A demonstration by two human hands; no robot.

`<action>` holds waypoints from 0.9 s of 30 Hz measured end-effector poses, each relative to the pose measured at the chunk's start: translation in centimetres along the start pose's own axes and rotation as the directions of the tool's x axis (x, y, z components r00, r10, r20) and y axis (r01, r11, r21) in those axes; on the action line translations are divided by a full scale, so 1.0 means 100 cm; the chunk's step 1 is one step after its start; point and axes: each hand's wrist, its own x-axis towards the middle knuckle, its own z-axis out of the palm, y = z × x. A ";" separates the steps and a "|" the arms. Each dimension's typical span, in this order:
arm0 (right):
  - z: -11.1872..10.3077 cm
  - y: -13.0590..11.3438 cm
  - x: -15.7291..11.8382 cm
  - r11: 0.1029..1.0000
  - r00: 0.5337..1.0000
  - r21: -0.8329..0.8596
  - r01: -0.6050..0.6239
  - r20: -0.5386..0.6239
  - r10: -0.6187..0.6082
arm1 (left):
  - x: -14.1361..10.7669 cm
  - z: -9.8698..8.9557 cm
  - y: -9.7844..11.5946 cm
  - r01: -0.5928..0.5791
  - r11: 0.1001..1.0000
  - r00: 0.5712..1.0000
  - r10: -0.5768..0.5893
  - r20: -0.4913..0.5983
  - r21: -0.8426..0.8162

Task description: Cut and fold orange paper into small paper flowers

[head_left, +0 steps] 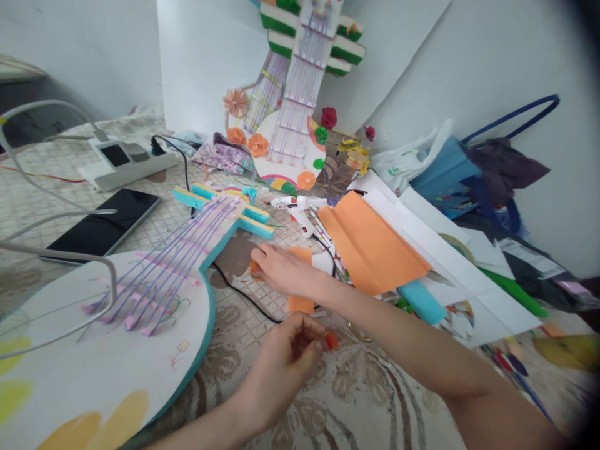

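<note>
In the head view, my left hand is closed in a pinch low in the middle, with a small orange-red piece of paper at its fingertips. My right hand reaches across above it, its fingers closed on a small orange piece of paper partly hidden by them. Under my right wrist lies an orange paper strip. Left of both hands rests a handmade cardboard guitar with a white face, turquoise edge and purple strings. A white glue gun lies beyond my right hand.
An orange sheet lies on white papers at the right. A phone and power strip sit at the left, with cables crossing the guitar. A decorated guitar leans at the back. A black cord runs by my hands.
</note>
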 end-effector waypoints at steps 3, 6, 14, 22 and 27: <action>0.002 0.000 0.002 1.000 1.000 -0.006 0.020 0.014 -0.020 | 0.002 -0.002 -0.001 -0.017 0.999 1.000 0.017 -0.002 0.045; -0.004 0.003 0.005 0.994 1.000 0.105 0.000 0.026 -0.003 | 0.003 -0.004 -0.004 -0.038 0.994 0.999 0.040 -0.010 0.103; -0.047 0.019 -0.037 0.950 0.964 0.312 -0.035 -0.239 0.114 | 0.002 -0.007 -0.003 -0.121 0.964 0.993 0.116 0.038 0.237; -0.029 0.015 -0.123 0.974 0.986 0.160 -0.160 -0.029 0.166 | 0.011 -0.027 -0.003 -0.266 0.804 0.882 0.426 -0.203 0.531; -0.021 0.002 -0.132 0.984 0.988 0.097 -0.149 -0.037 0.153 | 0.016 -0.028 -0.012 -0.309 0.614 0.824 0.555 -0.118 0.726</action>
